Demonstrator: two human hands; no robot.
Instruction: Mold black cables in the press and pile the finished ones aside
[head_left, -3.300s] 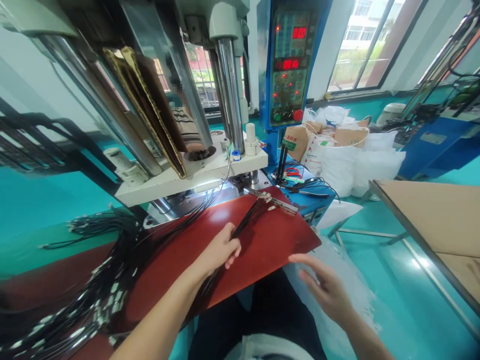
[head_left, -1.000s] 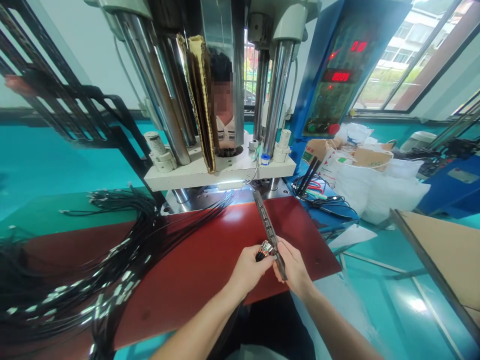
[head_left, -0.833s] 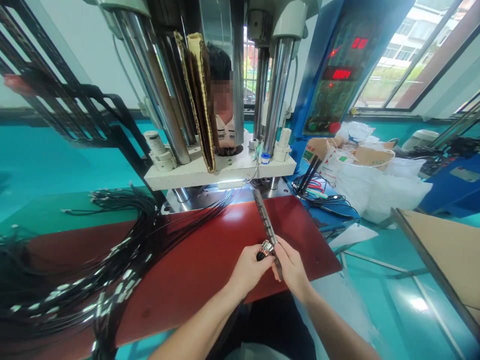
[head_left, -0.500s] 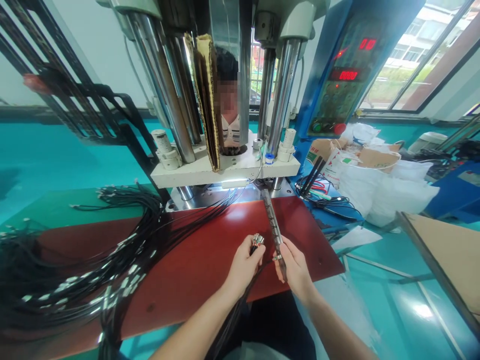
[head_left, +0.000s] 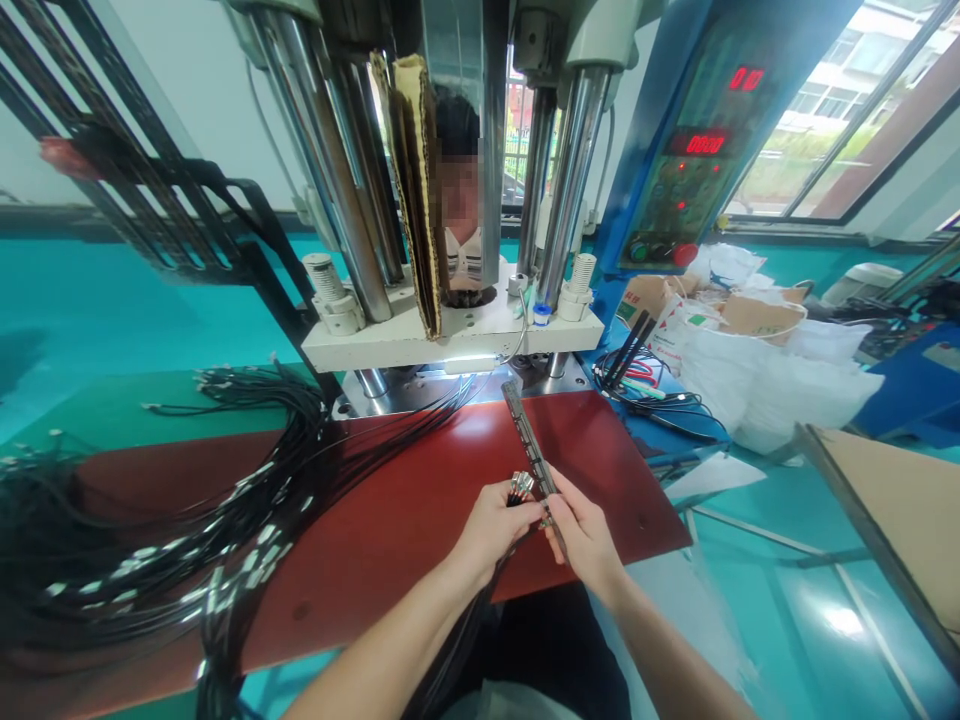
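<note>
My left hand grips a small bunch of black cables whose metal connector ends stick out above my fingers. My right hand holds a long slotted metal bar by its lower end, and the bar tilts up and away across the red rubber mat. The connector ends are right beside the bar, and my hands nearly touch. The cables trail down past my left wrist. A large heap of black cables with pale tags lies on the mat's left side.
A moulding press with chrome columns and a white platen stands ahead, with a blue control panel at its right. A person stands behind it. Coiled wires, white sacks and a cardboard-topped table lie to the right.
My left hand has moved right, bringing the connector ends against the bar. The bar now tilts further left at its top. The whole view has shifted slightly.
</note>
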